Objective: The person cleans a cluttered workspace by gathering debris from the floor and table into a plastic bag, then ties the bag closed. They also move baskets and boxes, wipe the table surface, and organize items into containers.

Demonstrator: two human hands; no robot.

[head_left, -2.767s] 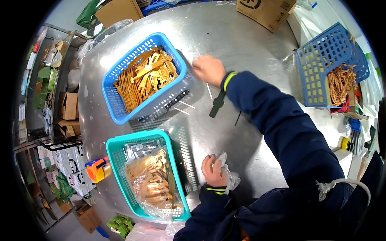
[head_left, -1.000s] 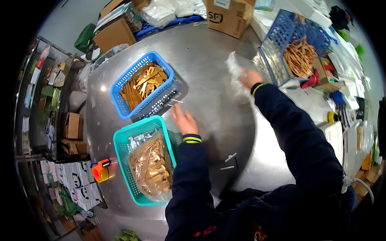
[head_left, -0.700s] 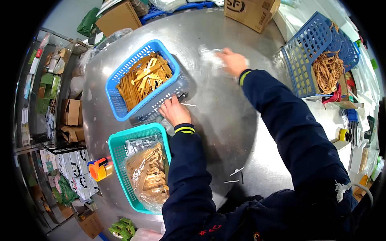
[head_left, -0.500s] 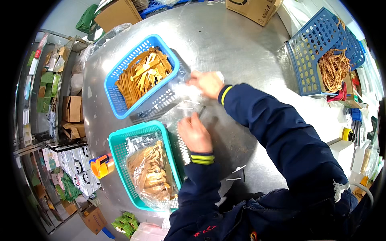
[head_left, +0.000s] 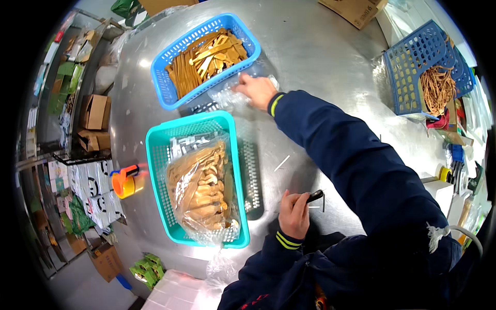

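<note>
My left hand (head_left: 293,216) is low over the near part of the metal table, fingers closed around one end of a small black tool (head_left: 315,196) with a thin dark rod bent off it. Across the table, my right hand (head_left: 258,92) has its fingers bent onto a crumpled clear plastic bag (head_left: 227,96), beside the blue basket (head_left: 178,103). That basket holds many flat golden-brown strips (head_left: 187,71). Between my hands, a thin white stick (head_left: 282,163) lies on the metal. Another short white piece (head_left: 313,207) shows near the black tool.
A teal basket (head_left: 155,170) at left holds a clear bag of golden-brown pieces (head_left: 199,188). Beyond its left side sits an orange tape dispenser (head_left: 124,183). At right, a blue perforated basket (head_left: 408,67) stands by brown cord (head_left: 436,88). A cardboard box (head_left: 356,10) rests at the far edge.
My left hand has moved back toward me, from the white sticks to the black tool. My right hand stays by the blue basket, at the plastic bag. The whole view has shifted.
</note>
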